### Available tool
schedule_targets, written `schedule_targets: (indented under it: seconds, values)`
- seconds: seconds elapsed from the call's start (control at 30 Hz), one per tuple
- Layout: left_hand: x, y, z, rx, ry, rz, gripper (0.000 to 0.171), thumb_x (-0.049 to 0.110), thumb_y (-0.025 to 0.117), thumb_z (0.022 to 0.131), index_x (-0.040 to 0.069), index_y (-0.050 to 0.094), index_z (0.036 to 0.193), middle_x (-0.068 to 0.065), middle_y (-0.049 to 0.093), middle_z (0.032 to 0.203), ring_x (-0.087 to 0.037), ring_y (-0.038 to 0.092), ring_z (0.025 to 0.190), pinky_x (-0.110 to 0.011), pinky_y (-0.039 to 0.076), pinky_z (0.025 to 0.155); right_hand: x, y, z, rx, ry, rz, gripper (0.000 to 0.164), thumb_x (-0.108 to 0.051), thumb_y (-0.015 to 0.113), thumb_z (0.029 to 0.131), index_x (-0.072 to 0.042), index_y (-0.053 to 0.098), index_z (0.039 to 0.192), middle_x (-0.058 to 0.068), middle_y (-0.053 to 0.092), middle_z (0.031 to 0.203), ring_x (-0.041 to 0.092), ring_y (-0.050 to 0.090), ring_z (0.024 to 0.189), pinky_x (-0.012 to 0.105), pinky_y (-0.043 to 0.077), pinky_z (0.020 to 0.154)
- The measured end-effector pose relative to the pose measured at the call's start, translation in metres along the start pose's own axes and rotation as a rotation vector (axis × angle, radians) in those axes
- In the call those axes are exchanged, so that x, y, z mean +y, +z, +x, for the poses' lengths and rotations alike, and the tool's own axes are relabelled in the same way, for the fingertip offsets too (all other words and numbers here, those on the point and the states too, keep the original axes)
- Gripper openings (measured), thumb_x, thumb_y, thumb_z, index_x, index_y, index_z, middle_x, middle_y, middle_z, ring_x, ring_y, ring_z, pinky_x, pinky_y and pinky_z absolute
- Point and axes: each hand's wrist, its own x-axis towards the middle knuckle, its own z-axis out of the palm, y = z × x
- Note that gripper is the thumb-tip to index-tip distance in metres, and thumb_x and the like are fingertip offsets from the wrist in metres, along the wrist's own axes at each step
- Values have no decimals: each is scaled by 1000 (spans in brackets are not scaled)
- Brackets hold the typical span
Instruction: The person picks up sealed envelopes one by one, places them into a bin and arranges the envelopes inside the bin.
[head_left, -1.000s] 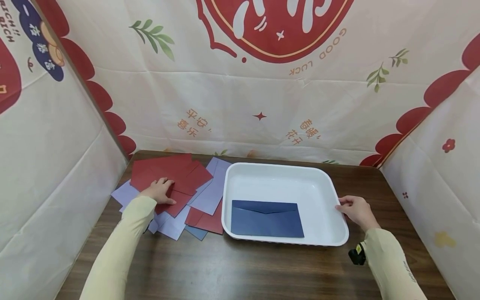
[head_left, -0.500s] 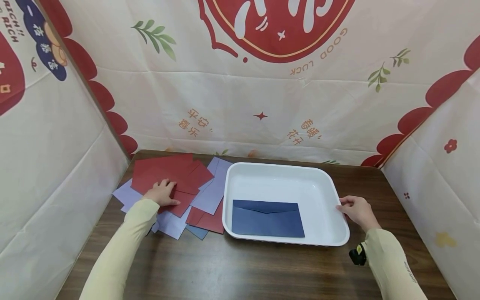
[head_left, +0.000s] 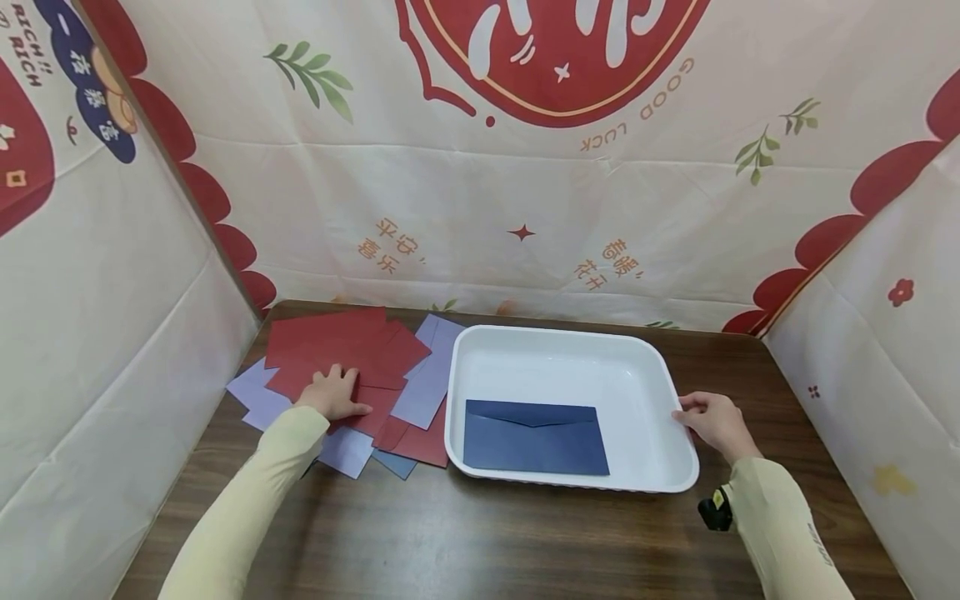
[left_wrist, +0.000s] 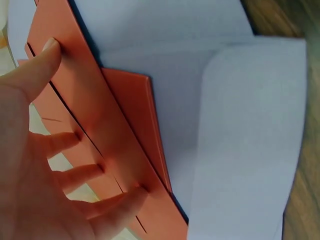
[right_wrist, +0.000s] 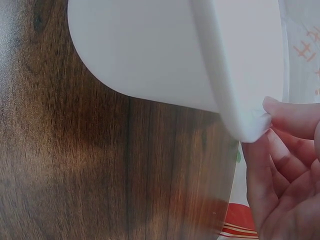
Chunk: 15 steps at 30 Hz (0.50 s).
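My left hand [head_left: 333, 394] rests on a red envelope [head_left: 385, 402] in the pile at left, its fingers spread. In the left wrist view the thumb and fingertips touch the face of this envelope [left_wrist: 90, 95], and a lavender envelope [left_wrist: 250, 125] with a folded flap lies beneath. At the right end of the white tray [head_left: 555, 333], my right hand [head_left: 716, 427] pinches the rim. The right wrist view has the thumb over the rim and fingers below it. A dark blue envelope [head_left: 534, 442] lies flap up inside the tray, along its front left.
More red envelopes [head_left: 322, 333] and lavender envelopes [head_left: 427, 375] overlap in the pile left of the tray. A blue envelope corner [head_left: 395, 464] sticks out at the pile's front. Printed cloth [head_left: 480, 192] walls the wooden table [head_left: 487, 542] behind and at both sides.
My left hand has slid a little to the right, and the red envelope under its fingers has shifted right with it. My right hand and the tray have stayed in place.
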Motion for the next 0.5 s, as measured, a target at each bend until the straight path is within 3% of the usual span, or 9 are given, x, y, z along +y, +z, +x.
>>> schedule_targets:
  seconds: [0.13, 0.37, 0.5]
  values:
    - [5, 3, -1, 19, -18, -1, 78, 47, 68, 74, 1, 39, 130, -27, 38, 123, -45, 41, 98, -53, 46, 72, 2, 1, 3, -1, 0, -1, 43, -21, 66, 83, 7, 54, 113, 15, 59, 83, 22, 54, 66, 37, 51, 62]
    - [16, 9, -2, 30, -58, 12, 80, 51, 66, 74, 1, 39, 129, -28, 38, 120, -45, 41, 95, -49, 48, 65, -11, -3, -11, -26, -8, 8, 40, -17, 62, 86, 9, 52, 114, 16, 59, 86, 21, 54, 69, 36, 52, 66]
    - [26, 11, -5, 38, -81, 7, 79, 51, 66, 74, 0, 40, 127, -27, 40, 115, -44, 40, 92, -47, 47, 62, -4, -2, -4, -28, -8, 7, 42, -19, 63, 85, 9, 52, 115, 18, 58, 86, 23, 54, 69, 36, 51, 65]
